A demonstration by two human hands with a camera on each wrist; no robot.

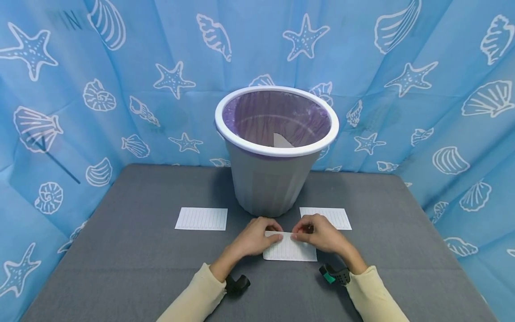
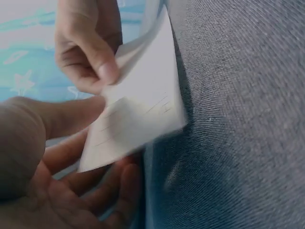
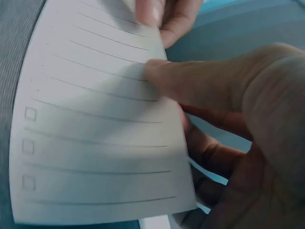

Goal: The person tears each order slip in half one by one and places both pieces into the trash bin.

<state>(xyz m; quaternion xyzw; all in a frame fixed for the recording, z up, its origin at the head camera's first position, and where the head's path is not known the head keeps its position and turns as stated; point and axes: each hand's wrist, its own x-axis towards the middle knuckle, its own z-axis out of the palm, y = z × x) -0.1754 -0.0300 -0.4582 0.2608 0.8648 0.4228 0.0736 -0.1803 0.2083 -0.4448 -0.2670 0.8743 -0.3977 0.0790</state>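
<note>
A white lined sheet of paper is held up by its far edge in the head view, between both hands. My left hand pinches that edge near its left end, thumb on the near face and fingers behind. Close beside it, my right hand pinches the same edge farther right. The right wrist view shows ruled lines and small square boxes along one side of the sheet, which bends slightly. In the left wrist view the sheet is blurred. The fingers behind the paper are partly hidden.
A grey bin with a white rim and purple liner stands behind the hands, a pale piece inside. Lined sheets lie on the grey table, one at left, another at right, partly behind the right hand. A blue shell-print curtain surrounds the table.
</note>
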